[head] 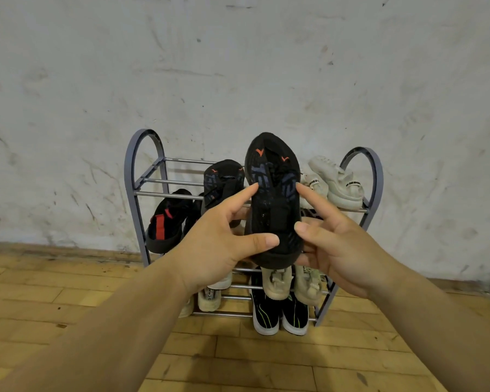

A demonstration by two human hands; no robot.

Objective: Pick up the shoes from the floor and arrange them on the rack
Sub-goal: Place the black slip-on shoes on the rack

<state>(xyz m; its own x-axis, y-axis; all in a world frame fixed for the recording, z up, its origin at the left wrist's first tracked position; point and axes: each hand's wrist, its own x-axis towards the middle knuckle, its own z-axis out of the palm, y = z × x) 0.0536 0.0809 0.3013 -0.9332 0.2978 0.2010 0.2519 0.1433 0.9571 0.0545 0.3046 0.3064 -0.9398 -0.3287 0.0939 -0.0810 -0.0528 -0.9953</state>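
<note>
The black knit shoe with orange marks (273, 205) is held up in front of the grey metal rack (142, 176), toe pointing up, above its top tier, just right of its matching black shoe (222, 182). It could knock that neighbour or the cream shoes (334, 182) off the thin rails if set down crooked. The left hand (224, 244) and right hand (340, 250) pinch its sides, thumbs on top, forefingers extended loosely.

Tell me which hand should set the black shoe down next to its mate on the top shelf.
Probably the right hand. The black shoe is held by both hands, and the free gap lies between its mate and the cream shoes. The left hand sits in front of the mate and could knock it.
</note>
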